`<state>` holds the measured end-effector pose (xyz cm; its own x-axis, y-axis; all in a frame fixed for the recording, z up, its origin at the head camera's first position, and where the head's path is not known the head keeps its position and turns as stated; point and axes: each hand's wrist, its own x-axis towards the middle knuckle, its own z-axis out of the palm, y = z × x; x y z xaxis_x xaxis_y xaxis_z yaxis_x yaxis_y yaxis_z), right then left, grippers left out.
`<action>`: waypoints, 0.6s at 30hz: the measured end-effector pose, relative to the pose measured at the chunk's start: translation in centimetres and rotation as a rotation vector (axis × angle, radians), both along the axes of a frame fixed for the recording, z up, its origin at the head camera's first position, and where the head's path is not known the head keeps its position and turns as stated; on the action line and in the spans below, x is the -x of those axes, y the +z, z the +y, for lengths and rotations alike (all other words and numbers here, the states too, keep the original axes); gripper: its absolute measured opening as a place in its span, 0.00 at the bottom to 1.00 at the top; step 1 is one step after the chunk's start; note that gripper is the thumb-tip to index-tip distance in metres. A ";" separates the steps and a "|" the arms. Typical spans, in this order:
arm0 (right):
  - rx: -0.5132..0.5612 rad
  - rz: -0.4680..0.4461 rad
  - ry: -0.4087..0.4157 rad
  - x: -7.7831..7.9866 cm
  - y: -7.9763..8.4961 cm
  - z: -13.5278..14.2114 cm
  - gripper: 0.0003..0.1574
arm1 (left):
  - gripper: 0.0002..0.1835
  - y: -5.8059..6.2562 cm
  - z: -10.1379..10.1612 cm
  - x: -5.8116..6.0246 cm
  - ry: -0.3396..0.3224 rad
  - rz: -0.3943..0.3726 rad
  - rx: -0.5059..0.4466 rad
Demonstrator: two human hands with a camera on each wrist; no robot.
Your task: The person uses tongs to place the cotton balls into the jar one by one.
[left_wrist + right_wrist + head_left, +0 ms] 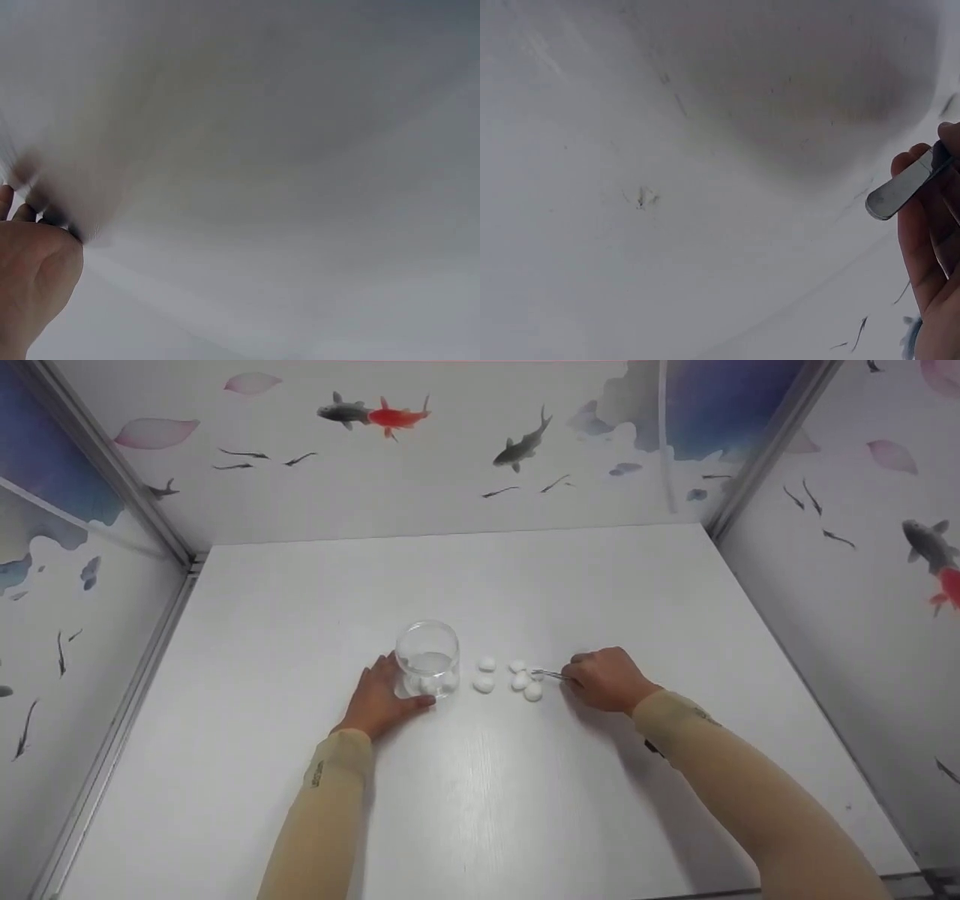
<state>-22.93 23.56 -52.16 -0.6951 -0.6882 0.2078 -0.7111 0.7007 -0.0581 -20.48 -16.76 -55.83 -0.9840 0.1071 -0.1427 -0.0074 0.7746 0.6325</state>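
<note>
My left hand (381,699) holds the side of a clear round jar (427,641), thumb in front and fingers around its left. White balls, like cotton balls (427,685), lie at the jar's bottom. Between the jar and my right hand (611,679), several more white cotton balls (484,684) rest on the table. Metal tweezers (553,674) are gripped in the right hand, their tips pointing left at the right-hand cluster of balls (520,681). Whether the tips pinch a ball, I cannot tell. The right wrist view shows the tweezers' flat rounded end (896,193) jutting from the hand.
A white table (480,810) carries everything. Printed panels with fish and petals enclose it: a back wall (450,495), a left wall (97,637) and a right wall (847,600). Metal frame strips (127,712) run along the side edges.
</note>
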 end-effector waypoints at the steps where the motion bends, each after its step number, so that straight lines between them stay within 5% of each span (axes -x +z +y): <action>1: 0.007 0.011 0.003 0.0 0.0 0.0 0.07 | 0.64 0.0 0.0 0.0 -0.001 0.001 0.002; 18: 0.052 0.068 0.014 0.2 1.1 1.2 0.08 | 0.63 0.0 0.2 0.0 0.002 0.007 -0.011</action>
